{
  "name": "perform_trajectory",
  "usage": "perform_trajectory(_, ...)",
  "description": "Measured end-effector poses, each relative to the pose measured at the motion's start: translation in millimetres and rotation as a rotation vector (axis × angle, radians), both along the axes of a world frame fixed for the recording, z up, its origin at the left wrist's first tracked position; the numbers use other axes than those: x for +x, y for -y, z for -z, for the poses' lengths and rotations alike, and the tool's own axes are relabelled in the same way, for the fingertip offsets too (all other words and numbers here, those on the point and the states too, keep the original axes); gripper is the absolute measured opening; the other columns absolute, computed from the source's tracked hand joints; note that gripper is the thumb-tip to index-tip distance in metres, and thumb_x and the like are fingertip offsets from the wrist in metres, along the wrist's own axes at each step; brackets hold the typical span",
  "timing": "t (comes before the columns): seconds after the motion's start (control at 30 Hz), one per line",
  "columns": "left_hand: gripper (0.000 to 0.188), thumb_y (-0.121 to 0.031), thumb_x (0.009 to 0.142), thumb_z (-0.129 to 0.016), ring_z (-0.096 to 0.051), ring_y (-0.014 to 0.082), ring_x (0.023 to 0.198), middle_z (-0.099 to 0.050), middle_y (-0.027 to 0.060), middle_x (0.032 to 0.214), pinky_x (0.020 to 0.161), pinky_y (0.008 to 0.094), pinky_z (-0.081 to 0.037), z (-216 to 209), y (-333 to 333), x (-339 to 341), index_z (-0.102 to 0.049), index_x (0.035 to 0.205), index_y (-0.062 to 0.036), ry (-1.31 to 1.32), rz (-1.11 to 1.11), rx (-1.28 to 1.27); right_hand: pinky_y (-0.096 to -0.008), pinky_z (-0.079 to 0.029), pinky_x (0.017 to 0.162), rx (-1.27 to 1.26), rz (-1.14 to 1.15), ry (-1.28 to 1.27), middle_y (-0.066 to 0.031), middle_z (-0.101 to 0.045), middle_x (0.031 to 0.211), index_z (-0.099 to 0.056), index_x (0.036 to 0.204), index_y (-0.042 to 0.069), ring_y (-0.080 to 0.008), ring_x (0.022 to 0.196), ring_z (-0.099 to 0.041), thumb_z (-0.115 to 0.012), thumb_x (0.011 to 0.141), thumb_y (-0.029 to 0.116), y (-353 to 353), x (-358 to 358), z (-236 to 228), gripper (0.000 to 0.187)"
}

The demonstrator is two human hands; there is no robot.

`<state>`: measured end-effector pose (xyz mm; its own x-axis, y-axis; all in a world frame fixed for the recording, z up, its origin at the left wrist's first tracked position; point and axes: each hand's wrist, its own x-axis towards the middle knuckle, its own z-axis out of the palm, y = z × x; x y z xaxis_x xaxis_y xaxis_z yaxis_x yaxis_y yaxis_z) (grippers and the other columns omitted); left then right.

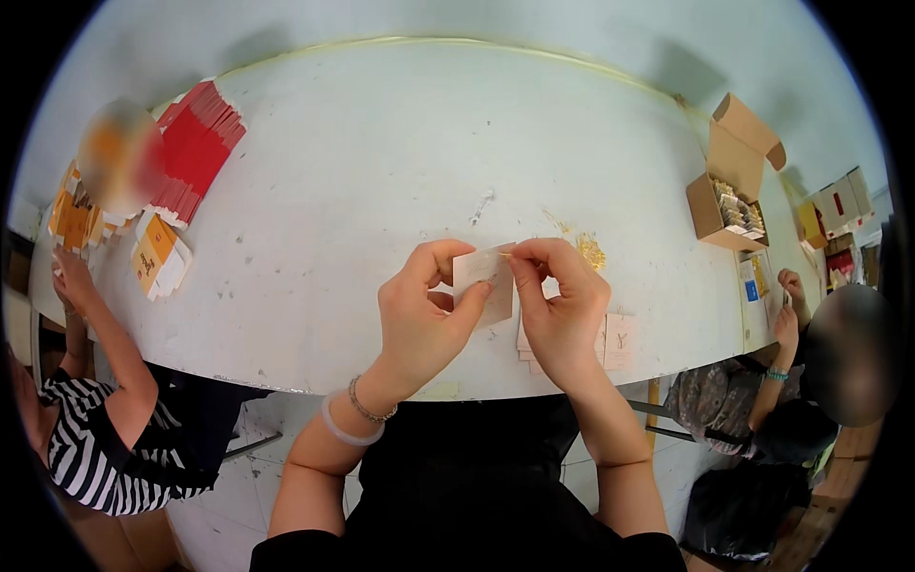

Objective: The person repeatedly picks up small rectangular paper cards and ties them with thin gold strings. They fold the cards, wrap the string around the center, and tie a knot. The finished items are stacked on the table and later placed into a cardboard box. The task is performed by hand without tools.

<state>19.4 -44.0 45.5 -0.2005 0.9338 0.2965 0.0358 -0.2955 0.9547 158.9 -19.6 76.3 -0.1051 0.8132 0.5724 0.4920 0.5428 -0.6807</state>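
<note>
Left hand (419, 319) pinches a small pale card (483, 283) above the white table (381, 191); right hand (560, 305) pinches a thin gold pin (503, 255) at its top edge; steadying the card should keep the tip aligned.

Bright even overhead light, soft shadows under both hands on the table (381, 162); strong fisheye bending, black vignette at rim
</note>
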Motion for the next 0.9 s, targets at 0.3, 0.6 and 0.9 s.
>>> perform_trajectory(0.3,0.024,0.003,0.079,-0.069,-0.067,0.0123,0.074,-0.067,0.0063,0.084,0.054,0.0256,-0.058,0,2,2,-0.063,0.102,-0.0009,-0.14,-0.089,0.12,-0.0258,-0.049,0.053,-0.074,-0.067,-0.151,-0.0065,-0.061,0.078,-0.066,0.083,0.002,-0.0146,0.063,-0.06,-0.067,0.08,-0.005,1,-6,5,0.007)
perform_trajectory(0.6,0.029,0.01,0.079,-0.067,-0.063,0.0076,0.074,-0.066,0.007,0.084,0.051,0.0195,-0.053,1,2,5,-0.06,0.106,0.0023,-0.213,-0.054,0.125,-0.0243,-0.045,0.053,-0.193,-0.076,-0.237,-0.0056,-0.061,0.075,-0.066,0.08,0.001,-0.0118,0.059,-0.057,-0.067,0.079,-0.004,0,-1,8,0.005)
perform_trajectory(0.9,0.031,0.005,0.076,-0.069,-0.068,0.0227,0.073,-0.069,0.0111,0.09,0.058,0.0309,-0.056,5,3,6,-0.064,0.105,-0.0044,-0.437,-0.175,0.259,-0.0224,-0.043,0.057,-0.427,-0.133,-0.289,-0.0025,-0.057,0.074,-0.069,0.101,0.001,-0.0083,0.063,-0.053,-0.066,0.081,-0.004,-3,3,8,0.021)
